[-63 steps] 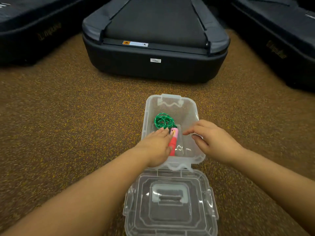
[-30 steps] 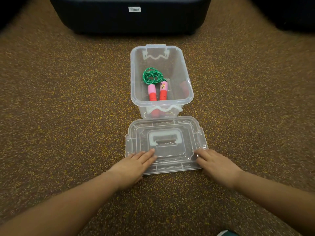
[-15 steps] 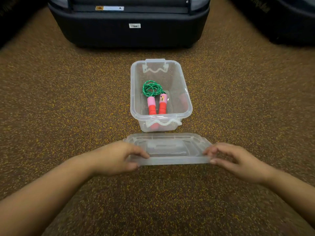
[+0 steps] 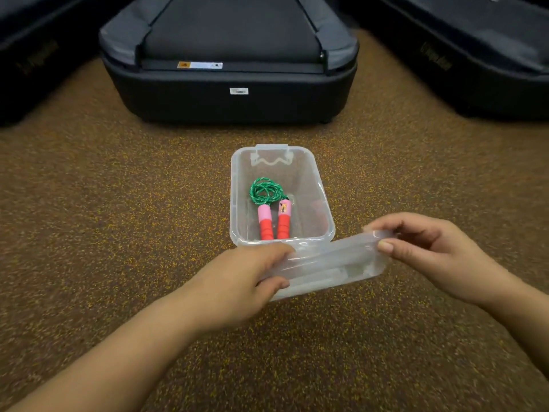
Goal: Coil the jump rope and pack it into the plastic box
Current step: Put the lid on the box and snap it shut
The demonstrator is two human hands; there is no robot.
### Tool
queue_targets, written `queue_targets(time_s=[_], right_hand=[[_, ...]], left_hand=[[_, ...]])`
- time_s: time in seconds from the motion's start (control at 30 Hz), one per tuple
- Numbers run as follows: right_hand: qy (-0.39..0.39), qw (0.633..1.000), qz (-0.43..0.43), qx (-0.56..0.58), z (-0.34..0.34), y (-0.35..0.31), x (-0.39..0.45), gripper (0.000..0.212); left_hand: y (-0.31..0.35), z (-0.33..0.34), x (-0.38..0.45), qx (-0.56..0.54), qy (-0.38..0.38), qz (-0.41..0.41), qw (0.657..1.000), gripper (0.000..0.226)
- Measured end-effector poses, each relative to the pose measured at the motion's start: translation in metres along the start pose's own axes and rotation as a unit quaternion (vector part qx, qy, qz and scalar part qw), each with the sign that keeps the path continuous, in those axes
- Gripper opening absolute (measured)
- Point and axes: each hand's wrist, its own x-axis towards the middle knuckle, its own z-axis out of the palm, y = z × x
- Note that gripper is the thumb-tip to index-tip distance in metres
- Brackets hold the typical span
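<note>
The clear plastic box [image 4: 324, 203] stands open on the speckled brown floor. Inside it lies the jump rope [image 4: 265, 190], its green cord coiled at the far end and its two pink-and-red handles side by side toward me. The clear lid [image 4: 329, 267] is off the floor, tilted with its right end higher, just in front of the box's near rim. My left hand [image 4: 237, 281] grips the lid's left end and my right hand [image 4: 427, 251] pinches its right end.
A dark treadmill base [image 4: 228, 84] stands close behind the box. Two more dark machines sit at the far left [image 4: 32, 58] and far right [image 4: 463, 55]. Brown speckled floor lies all around the box.
My hands left the rope in the box, took hold of the lid on the floor, and have lifted it up toward the box's near rim, tilting it.
</note>
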Motion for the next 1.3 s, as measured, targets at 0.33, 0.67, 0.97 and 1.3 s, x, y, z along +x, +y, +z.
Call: queue_targets(time_s=[0.33,0.67,0.97,1.3], right_hand=[[0.164,0.952,0.120,0.228,0.030,0.029,-0.033,0.100],[0.160,0.945,0.176,0.224,0.058,0.036,-0.029,0.044],[0.181,0.966,0.138,0.125,0.048,0.024,0.014,0.052],[0.195,0.968,0.154,0.008,0.047,0.049,0.080,0.035]], left_hand=[[0.004,-0.032,0.011,-0.424,0.009,-0.018,0.906,0.031],[0.001,-0.016,0.014,-0.504,0.086,-0.102,0.853,0.035],[-0.002,-0.009,0.026,-0.450,0.214,-0.184,0.847,0.050],[-0.030,-0.004,0.078,-0.404,0.225,-0.231,0.856,0.049]])
